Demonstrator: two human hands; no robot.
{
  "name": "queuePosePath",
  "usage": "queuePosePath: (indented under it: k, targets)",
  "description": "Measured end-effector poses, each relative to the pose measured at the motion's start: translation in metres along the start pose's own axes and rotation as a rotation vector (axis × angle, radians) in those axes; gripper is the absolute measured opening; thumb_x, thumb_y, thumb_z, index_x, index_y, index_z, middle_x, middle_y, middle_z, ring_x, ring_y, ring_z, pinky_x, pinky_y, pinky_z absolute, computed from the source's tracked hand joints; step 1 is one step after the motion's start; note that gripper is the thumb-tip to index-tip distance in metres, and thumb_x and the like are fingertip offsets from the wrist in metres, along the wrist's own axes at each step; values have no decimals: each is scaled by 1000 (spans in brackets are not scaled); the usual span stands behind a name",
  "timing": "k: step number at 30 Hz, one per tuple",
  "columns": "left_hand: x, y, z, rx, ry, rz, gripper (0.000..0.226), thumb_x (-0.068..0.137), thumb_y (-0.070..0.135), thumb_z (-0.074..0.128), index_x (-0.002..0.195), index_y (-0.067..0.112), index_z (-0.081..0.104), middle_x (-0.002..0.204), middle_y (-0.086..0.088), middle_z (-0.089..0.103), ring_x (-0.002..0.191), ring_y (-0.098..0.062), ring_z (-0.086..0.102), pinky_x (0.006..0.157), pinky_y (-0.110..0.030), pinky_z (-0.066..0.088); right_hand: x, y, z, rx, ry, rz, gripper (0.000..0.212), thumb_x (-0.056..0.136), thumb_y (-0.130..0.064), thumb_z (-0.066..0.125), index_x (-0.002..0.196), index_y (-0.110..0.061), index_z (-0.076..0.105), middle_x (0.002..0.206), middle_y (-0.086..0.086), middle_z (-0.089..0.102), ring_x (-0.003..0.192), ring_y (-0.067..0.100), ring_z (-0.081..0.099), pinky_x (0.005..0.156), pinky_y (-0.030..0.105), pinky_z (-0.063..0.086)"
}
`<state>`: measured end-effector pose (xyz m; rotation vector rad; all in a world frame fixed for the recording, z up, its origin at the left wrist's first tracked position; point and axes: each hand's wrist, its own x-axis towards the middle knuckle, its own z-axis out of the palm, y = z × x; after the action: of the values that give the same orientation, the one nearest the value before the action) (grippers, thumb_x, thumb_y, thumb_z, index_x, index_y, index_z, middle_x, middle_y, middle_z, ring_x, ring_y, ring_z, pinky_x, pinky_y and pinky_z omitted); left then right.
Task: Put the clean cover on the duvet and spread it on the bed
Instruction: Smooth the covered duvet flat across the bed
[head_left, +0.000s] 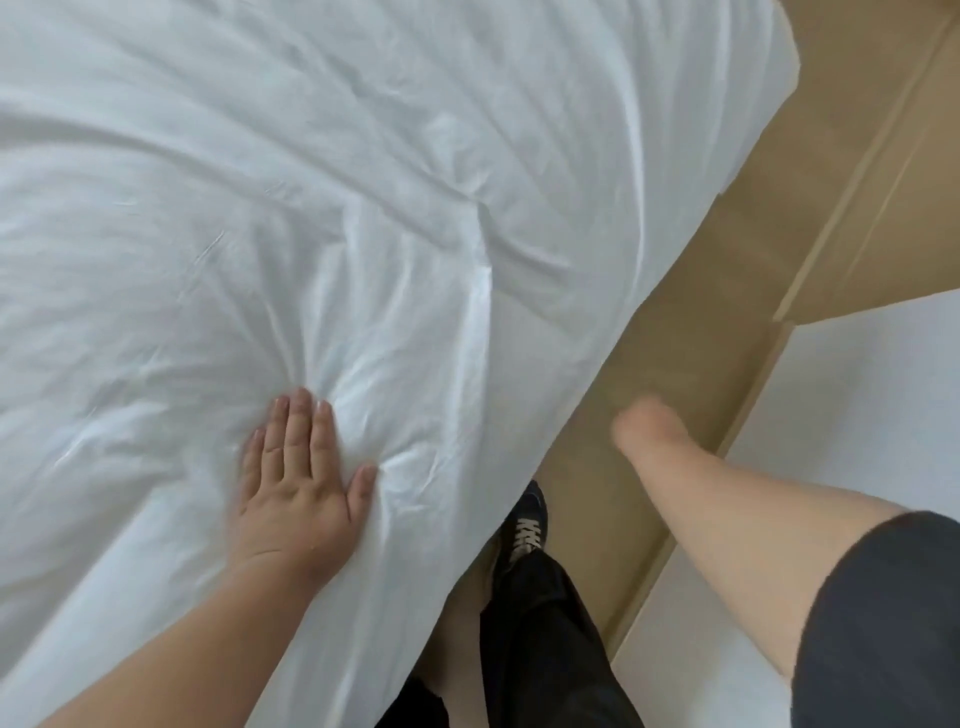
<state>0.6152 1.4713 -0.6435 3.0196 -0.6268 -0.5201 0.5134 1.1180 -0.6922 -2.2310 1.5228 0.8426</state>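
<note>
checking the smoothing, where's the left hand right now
In the head view, the left hand lies flat on the white duvet, lower left, near the edge by the dark shoe.

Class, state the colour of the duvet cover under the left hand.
Plain white, no pattern; the cover shows best in the head view.

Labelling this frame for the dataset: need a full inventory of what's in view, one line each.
duvet: 1, white, creased, covers the bed, fills left and centre
floor: 1, tan, strip right of the bed
white surface: 1, right edge; cannot tell what it is
shoe: 1, dark with pale laces, on the floor by the bed edge
trouser leg: 1, black, bottom centre
left hand: 1, flat on the duvet
right hand: 1, blurred, over the floor
</note>
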Motion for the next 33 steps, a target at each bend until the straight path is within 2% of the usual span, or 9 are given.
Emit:
queuePosePath:
  k: [2, 5, 11, 14, 19, 25, 28, 30, 33]
  targets:
    - [3, -1, 7, -8, 12, -3, 86, 94, 62, 16, 159, 5, 14, 168, -10, 4, 155, -20, -7, 122, -33, -17, -8, 43, 12, 32, -52, 124, 50, 102, -43, 48, 141, -11, 52, 141, 15, 55, 125, 36, 55, 103, 43, 46]
    - [6, -5, 16, -35, 44, 21, 83, 93, 55, 28, 154, -1, 28, 164, -19, 21, 154, -30, 11, 124, -33, -13, -37, 28, 36, 374, -116, -154, 46, 101, -58, 44, 123, -23, 63, 114, -2, 69, 98, 18, 63, 85, 36, 49]
    - [4, -7, 17, -54, 87, 21, 82, 93, 54, 28, 155, -1, 27, 164, -19, 21, 154, -29, 9, 123, -31, -14, -62, -58, 71, 915, -166, -92, 44, 101, -49, 44, 83, -9, 48, 82, 5, 59, 75, 24, 58, 68, 34, 49]
    - [5, -8, 20, -53, 104, 29, 81, 93, 53, 29, 154, 0, 25, 164, -20, 21, 154, -31, 10, 123, -31, -14, -63, -68, 72, 915, -37, -96, 32, 99, -30, 46, 76, -9, 40, 74, 4, 47, 69, 19, 42, 62, 30, 34]
    - [1, -7, 17, -65, 112, 15, 82, 93, 54, 28, 155, 1, 24, 165, -19, 20, 154, -30, 9, 123, -30, -14, -70, -20, 65, 785, -12, -119, 47, 107, -46, 38, 87, -8, 58, 85, 9, 65, 78, 25, 62, 73, 37, 49]
    - [-7, -6, 1, -123, 123, 51, 82, 93, 55, 31, 154, 1, 29, 164, -19, 23, 154, -30, 14, 126, -38, 0, -37, 67, 30, 410, 164, -187, 50, 107, -45, 38, 68, -14, 41, 65, 5, 49, 63, 27, 48, 53, 34, 27]
    - [-14, -12, -7, -73, 111, 111, 78, 95, 53, 32, 154, 2, 31, 164, -17, 22, 154, -29, 14, 126, -42, 3, 0, 65, 19, 257, 75, -198, 50, 107, -48, 35, 77, -13, 55, 76, 8, 59, 79, 35, 59, 59, 34, 33]
    - [-16, -11, -9, -37, 79, 120, 78, 96, 54, 30, 156, 3, 29, 165, -15, 19, 155, -27, 11, 126, -43, 2, 25, 37, 23, 189, -25, -145, 50, 108, -48, 33, 109, -11, 68, 109, 16, 67, 107, 39, 62, 79, 38, 43]
    - [-13, -9, -6, -5, 47, 107, 79, 97, 55, 27, 157, 5, 24, 167, -12, 14, 155, -23, 5, 125, -36, -7, 46, -6, 38, 187, -132, 17, 58, 108, -49, 31, 138, -9, 59, 140, 18, 59, 124, 37, 57, 96, 37, 44]
